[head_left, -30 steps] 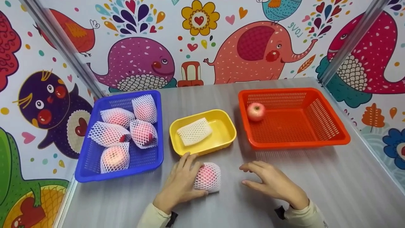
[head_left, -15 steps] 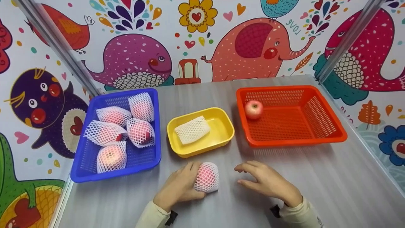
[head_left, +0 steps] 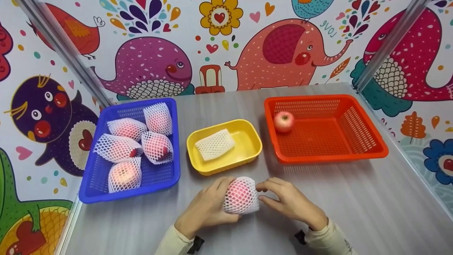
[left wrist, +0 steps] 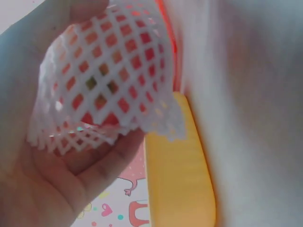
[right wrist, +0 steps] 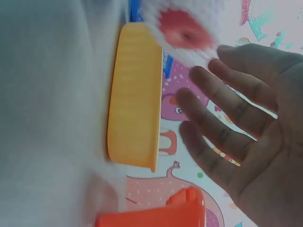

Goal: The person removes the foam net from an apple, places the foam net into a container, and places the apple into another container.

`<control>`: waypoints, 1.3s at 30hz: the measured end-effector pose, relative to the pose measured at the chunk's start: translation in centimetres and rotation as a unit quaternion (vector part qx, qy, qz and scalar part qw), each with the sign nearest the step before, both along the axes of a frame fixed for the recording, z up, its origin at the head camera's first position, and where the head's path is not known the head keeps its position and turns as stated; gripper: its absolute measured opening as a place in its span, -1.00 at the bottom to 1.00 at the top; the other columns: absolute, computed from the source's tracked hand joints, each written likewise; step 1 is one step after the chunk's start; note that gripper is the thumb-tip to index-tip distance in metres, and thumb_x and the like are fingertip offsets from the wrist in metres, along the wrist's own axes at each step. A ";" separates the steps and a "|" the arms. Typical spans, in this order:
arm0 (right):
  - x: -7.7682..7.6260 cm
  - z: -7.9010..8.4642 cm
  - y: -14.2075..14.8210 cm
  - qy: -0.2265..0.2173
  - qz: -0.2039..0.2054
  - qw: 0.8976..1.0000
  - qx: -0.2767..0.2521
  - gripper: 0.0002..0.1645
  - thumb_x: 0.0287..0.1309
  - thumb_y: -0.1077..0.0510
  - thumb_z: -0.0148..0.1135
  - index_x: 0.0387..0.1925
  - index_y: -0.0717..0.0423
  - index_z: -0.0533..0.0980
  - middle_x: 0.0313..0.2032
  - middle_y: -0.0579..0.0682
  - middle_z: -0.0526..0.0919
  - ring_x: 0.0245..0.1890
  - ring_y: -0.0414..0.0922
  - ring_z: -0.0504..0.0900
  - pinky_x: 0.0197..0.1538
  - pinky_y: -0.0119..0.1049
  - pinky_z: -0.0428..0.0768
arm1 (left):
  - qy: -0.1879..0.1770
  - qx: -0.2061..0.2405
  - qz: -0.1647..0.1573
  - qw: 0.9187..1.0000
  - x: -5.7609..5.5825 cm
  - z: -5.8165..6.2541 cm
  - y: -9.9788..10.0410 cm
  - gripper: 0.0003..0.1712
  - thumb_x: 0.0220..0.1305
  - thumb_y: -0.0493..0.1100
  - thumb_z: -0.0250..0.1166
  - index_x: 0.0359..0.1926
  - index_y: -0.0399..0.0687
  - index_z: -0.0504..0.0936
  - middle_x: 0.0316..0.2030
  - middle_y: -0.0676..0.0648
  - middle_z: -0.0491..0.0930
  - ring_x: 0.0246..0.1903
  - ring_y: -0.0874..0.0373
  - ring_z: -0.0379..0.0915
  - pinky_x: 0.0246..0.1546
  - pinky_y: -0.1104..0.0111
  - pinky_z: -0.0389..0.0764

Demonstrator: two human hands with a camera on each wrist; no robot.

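Observation:
In the head view my left hand (head_left: 208,205) grips an apple (head_left: 241,195) in a white foam net and holds it above the grey table, in front of the yellow tray (head_left: 247,157). In the left wrist view the fingers curl around the netted apple (left wrist: 106,78). My right hand (head_left: 292,202) is at the net's right side, its fingers loosely bent and its fingertips at or very near the net's edge. Through the net's open end, the right wrist view shows the red apple (right wrist: 184,30). An empty foam net (head_left: 215,145) lies in the yellow tray.
A blue basket (head_left: 176,141) on the left contains several apples in foam nets (head_left: 124,175). On the right is a red basket (head_left: 332,160) with one bare apple (head_left: 284,122) in its left corner. Printed wall panels (head_left: 244,42) stand behind and at both sides.
My left hand has lifted the netted apple off the table and moved it slightly right. My right hand has come left, up to the net's open end.

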State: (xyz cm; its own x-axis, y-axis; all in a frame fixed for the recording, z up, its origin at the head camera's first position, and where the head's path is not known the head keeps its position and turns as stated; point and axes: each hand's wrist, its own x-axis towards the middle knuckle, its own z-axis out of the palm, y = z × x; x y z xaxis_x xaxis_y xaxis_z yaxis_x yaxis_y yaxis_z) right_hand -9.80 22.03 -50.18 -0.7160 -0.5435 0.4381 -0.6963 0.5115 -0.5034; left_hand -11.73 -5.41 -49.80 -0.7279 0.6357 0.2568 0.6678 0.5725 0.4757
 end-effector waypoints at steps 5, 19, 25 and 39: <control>0.0 -0.1 -0.5 0.000 0.021 0.999 -0.038 -0.44 0.10 0.23 0.47 0.15 0.03 0.52 -0.09 -0.03 0.63 -0.12 -0.12 0.61 -0.06 -0.29 0.61 | 0.022 0.038 -0.011 0.999 0.0 0.5 0.4 0.07 -0.23 0.16 0.57 0.32 -0.16 0.37 0.12 -0.10 0.51 0.02 0.10 0.51 0.05 0.22 0.58; 0.2 -0.8 -0.9 0.028 0.003 0.999 -0.017 -0.08 -0.41 0.06 0.50 0.16 0.15 0.45 -0.01 -0.06 0.53 -0.01 -0.12 0.50 0.05 -0.16 0.53 | 0.045 0.073 -0.102 0.991 -0.1 0.6 0.9 0.12 -0.17 0.05 0.60 0.40 -0.24 0.31 0.23 -0.13 0.47 0.19 0.06 0.44 0.24 0.25 0.42; -0.1 -0.8 -0.5 0.042 -0.002 0.998 -0.044 -0.07 -0.41 0.02 0.57 0.16 0.12 0.47 0.01 -0.05 0.55 0.01 -0.07 0.50 0.08 -0.19 0.50 | 0.062 0.076 -0.121 0.988 -0.3 1.1 0.0 -0.02 -0.03 -0.04 0.58 0.38 -0.22 0.35 0.21 -0.13 0.52 0.17 0.06 0.48 0.22 0.27 0.45; 0.2 -0.2 1.2 0.010 -0.056 0.994 -0.089 0.04 -0.30 -0.05 0.71 0.29 0.02 0.44 0.11 -0.06 0.56 0.06 -0.07 0.50 0.10 -0.33 0.48 | 0.113 0.080 -0.082 0.987 -1.0 2.5 -2.0 -0.79 0.16 -0.30 0.43 -0.15 -0.13 0.68 -0.27 0.03 0.69 -0.29 0.22 0.63 -0.25 0.37 0.65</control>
State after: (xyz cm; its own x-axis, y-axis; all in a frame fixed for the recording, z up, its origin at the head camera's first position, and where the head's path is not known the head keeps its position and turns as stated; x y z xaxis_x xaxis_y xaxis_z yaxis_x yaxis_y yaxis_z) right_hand -9.58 23.26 -50.37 -0.7579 -0.3732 0.5351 -0.6507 0.4912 -0.5790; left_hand -12.76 -7.44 -47.31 -0.5305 0.6788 0.5077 0.8451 0.3768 0.3792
